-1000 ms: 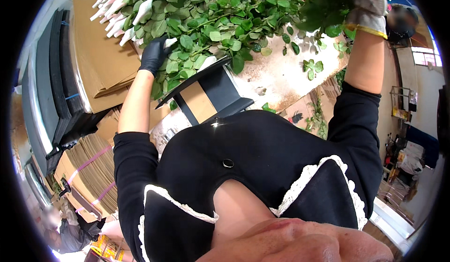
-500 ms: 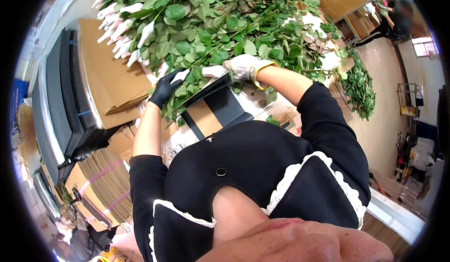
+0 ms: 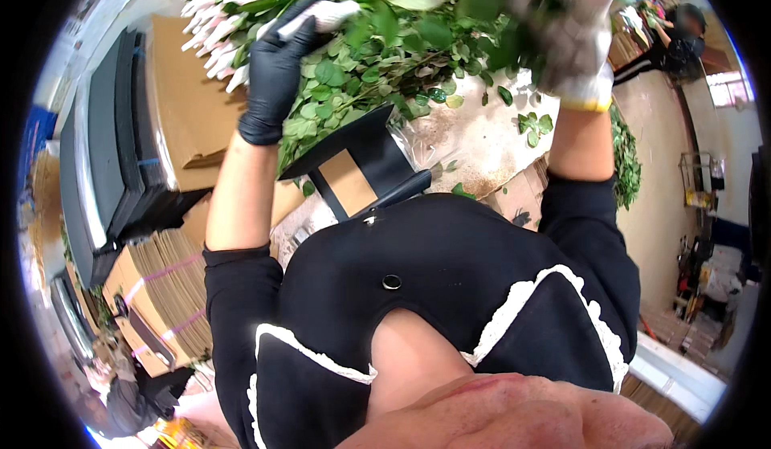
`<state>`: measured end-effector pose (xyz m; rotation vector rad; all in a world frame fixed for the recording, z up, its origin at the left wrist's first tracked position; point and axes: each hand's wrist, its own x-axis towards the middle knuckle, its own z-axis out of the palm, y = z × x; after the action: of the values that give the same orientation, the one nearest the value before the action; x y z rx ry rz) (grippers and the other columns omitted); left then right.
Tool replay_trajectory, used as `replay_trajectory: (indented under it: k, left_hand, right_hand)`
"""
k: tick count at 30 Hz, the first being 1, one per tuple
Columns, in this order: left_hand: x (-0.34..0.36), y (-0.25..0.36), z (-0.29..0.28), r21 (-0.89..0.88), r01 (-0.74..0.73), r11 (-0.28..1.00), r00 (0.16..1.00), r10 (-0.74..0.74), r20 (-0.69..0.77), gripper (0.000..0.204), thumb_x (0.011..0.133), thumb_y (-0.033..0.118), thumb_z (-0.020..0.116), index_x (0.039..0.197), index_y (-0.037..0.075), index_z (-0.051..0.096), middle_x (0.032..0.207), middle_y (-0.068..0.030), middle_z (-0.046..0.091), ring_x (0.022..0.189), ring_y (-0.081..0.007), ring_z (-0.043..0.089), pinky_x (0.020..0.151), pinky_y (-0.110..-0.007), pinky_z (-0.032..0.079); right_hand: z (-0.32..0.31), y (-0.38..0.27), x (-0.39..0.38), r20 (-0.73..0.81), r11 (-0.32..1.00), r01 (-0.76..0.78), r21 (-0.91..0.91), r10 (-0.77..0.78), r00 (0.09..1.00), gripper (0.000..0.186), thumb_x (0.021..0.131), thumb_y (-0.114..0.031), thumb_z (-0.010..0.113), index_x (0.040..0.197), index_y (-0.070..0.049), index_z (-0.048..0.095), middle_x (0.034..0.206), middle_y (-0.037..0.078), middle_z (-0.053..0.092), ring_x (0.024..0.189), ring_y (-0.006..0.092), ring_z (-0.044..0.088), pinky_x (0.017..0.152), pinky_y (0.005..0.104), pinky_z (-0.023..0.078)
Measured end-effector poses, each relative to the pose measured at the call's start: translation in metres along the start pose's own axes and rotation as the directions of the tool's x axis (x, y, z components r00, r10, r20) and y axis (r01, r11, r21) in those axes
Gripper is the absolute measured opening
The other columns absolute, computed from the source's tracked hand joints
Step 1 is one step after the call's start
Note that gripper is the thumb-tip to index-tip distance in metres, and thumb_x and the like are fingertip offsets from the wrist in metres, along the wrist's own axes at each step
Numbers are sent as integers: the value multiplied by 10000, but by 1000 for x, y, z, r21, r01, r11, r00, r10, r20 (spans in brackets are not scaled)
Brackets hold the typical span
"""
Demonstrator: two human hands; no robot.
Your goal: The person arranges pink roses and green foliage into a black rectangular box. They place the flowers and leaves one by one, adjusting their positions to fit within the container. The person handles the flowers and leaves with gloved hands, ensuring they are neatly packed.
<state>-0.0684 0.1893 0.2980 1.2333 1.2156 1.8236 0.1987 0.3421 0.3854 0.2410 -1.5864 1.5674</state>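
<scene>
My left hand (image 3: pixel 275 75), in a black glove, is closed around the neck of a rose whose bud is in a white sleeve (image 3: pixel 336 15). It is lifted over the left part of a heap of leafy rose stems (image 3: pixel 365 67). At the upper right, my right hand (image 3: pixel 580 43) wears a white glove with a yellow cuff. Motion smears its fingers among dark blurred leaves, so its grip is unclear. Below the heap, close to my body, lies an opened black sheet or folder (image 3: pixel 377 160) with a tan cardboard strip (image 3: pixel 347 182) on it.
Flat brown cardboard (image 3: pixel 181 87) and black sheets (image 3: pixel 104 144) stand stacked on the left, with bundled cardboard (image 3: pixel 173 288) below them. Several white-sleeved buds (image 3: pixel 213 35) point left from the heap. Loose leaves (image 3: pixel 534 128) lie on the pale tabletop (image 3: pixel 458 140). Another person (image 3: pixel 683 43) is at the far right.
Both hands have moved up and away from my body, the right one also rightward. Leaves have shifted off the tabletop's right part, baring more of it. The black sheet now shows more fully.
</scene>
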Motion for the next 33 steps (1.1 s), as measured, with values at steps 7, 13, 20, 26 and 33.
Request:
replay_trajectory:
  k: [7,13,20,26,33]
  left_hand:
    - [-145,17,38,-35,209,977,975,-211,-63,346,1001,141,543,1323,18,572,1237,-93,652,1113,-129,594,975,-283,461]
    - [-192,20,44,109,235,966,970,-225,-94,338,1011,210,535,1315,75,593,1192,-99,679,1077,-117,608,944,-285,468]
    - [-300,55,-67,856,471,215,713,-664,-226,329,876,223,694,1133,18,681,1082,-230,682,1002,-346,667,872,-398,510]
    - [-242,86,27,742,92,664,995,-32,-95,313,823,186,729,1041,15,584,869,-156,618,803,-314,617,729,-371,484]
    - [-309,82,-73,952,221,210,963,-199,-180,319,814,193,753,1080,27,693,912,-170,707,832,-270,698,773,-344,533]
  right_hand:
    - [73,54,-96,164,355,70,-932,242,956,589,803,-348,728,1273,-43,547,1200,139,635,984,328,666,832,380,549]
    - [72,75,-122,236,416,-1,-909,517,823,491,781,-384,745,1104,-42,601,926,162,660,844,351,665,710,411,541]
    - [53,62,-112,334,306,240,-921,307,891,547,749,-369,777,1175,-70,607,1000,147,688,858,315,683,724,400,543]
    - [94,72,-127,482,354,372,-858,303,822,573,723,-391,793,1160,-65,617,999,141,671,854,330,664,738,404,533]
    - [79,54,-134,526,394,394,-830,321,787,492,740,-217,728,1204,-98,619,941,108,675,820,315,665,709,393,531]
